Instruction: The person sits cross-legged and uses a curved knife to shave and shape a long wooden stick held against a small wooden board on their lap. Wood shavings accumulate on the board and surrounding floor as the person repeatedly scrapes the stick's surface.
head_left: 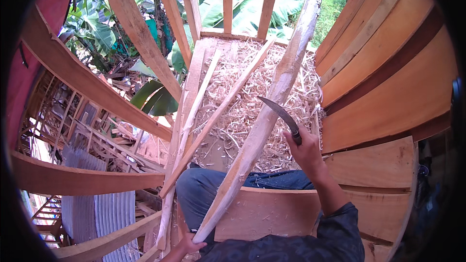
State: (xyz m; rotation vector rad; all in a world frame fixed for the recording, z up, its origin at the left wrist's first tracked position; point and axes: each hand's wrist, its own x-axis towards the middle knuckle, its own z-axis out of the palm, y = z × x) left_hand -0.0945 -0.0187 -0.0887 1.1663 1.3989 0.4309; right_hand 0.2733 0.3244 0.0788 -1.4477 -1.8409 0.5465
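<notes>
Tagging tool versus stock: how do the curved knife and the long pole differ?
The curved knife is short; the long pole spans most of the view. The knife's blade is dark and hooked, the pole pale, patchy and roughly straight. The right grip holds the knife; the left grip is at the pole's lower end. Shared: both slant across the view.

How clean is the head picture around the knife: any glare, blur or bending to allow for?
Head view: the knife and right hand read clearly, without obvious blur; leaves beyond the slats look washed out in bright daylight; planks at right bow, likely partly from the fisheye; the dark shirt shows little detail; corners are black.
</notes>
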